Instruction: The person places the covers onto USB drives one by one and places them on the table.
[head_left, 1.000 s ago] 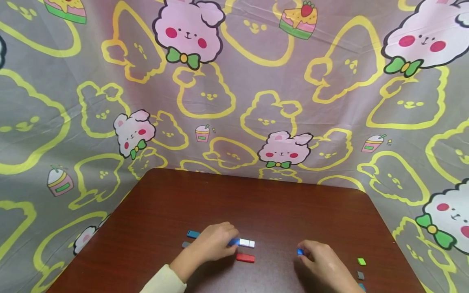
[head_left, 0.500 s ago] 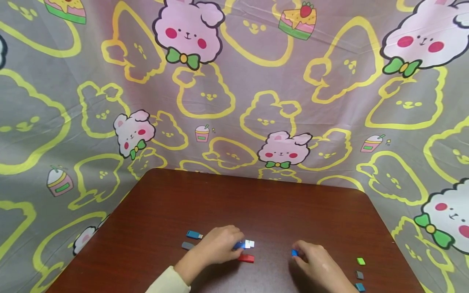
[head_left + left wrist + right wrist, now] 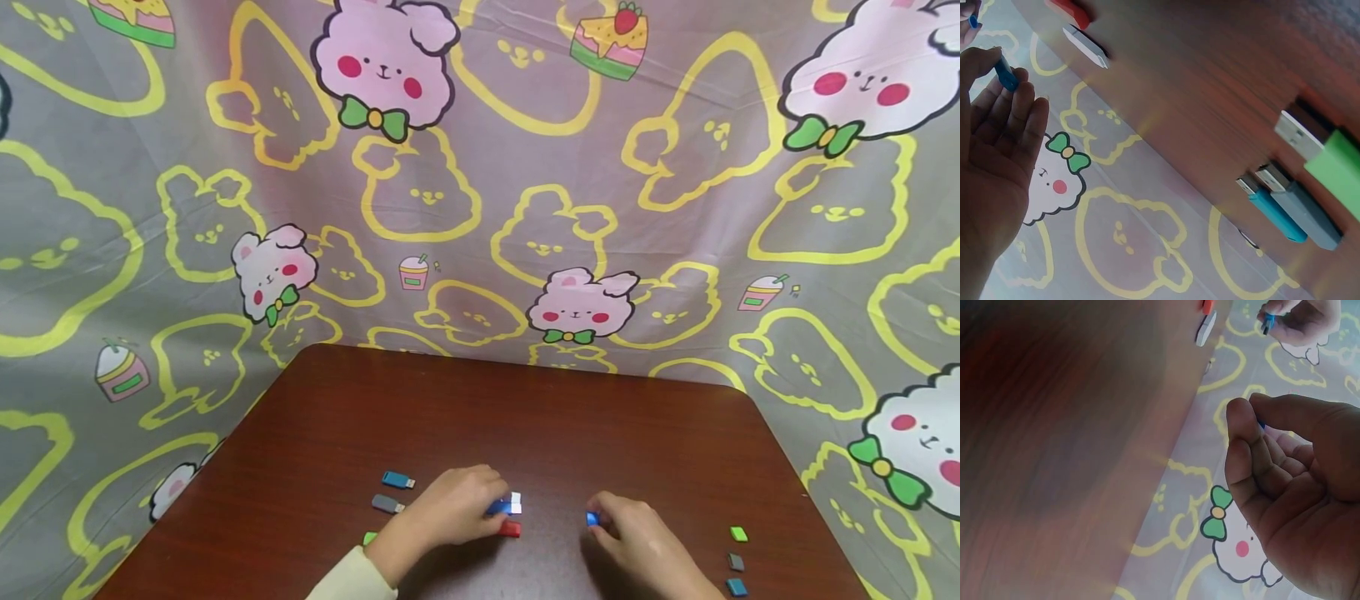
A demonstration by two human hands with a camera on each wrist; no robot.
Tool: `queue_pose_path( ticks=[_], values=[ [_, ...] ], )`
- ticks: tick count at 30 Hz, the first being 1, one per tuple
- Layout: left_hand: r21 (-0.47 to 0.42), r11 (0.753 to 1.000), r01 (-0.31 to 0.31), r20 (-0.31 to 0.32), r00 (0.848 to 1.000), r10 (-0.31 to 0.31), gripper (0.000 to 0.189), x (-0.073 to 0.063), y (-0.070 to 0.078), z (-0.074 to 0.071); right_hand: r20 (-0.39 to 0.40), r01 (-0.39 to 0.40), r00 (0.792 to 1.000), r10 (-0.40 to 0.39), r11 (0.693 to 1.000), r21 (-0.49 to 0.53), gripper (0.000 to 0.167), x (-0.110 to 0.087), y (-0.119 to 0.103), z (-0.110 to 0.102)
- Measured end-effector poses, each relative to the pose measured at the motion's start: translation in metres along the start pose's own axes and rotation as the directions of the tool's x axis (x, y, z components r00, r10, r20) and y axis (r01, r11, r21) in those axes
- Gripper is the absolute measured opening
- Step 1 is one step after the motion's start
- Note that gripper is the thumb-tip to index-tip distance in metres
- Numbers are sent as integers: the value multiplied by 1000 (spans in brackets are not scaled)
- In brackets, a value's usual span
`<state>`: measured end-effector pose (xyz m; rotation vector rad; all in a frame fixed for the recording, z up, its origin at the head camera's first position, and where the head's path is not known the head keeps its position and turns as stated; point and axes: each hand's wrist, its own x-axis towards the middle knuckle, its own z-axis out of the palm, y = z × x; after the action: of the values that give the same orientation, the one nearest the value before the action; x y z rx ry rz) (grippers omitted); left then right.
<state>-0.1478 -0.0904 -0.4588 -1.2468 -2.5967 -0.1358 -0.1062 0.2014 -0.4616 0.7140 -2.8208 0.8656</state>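
My left hand pinches a blue USB flash drive between thumb and fingers, its metal plug pointing right in the head view. In my right hand is a small blue cap, held between thumb and fingertip and mostly covered by them in the right wrist view. The two hands face each other with a gap between drive and cap. A white flash drive lies on the table just beyond the left fingers, and a red one lies just in front of them.
Left of the left arm lie a teal flash drive, a grey one and a green one, plugs bare. Green, grey and teal caps form a column at the right. A patterned cloth surrounds the brown table.
The hands have drawn closer: the left moved right with the blue drive, the right moved left with the blue cap. The grey and green drives have come out from behind the left arm.
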Motion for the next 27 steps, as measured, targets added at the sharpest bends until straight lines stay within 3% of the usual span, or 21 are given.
queue_pose_path(
  ticks=[8, 20, 27],
  values=[
    [30, 999, -41, -53, 998, 43, 17, 4, 5, 3, -57, 48, 997, -49, 999, -15, 16, 3, -7, 6],
    [28, 997, -65, -92, 993, 68, 22, 9, 10, 7, -70, 101, 992, -101, 995, 6, 18, 8, -18, 15],
    [36, 996, -79, -114, 990, 82, 21, 13, 13, 7, -130, 167, 977, -169, 986, -25, 22, 10, -22, 21]
  ],
)
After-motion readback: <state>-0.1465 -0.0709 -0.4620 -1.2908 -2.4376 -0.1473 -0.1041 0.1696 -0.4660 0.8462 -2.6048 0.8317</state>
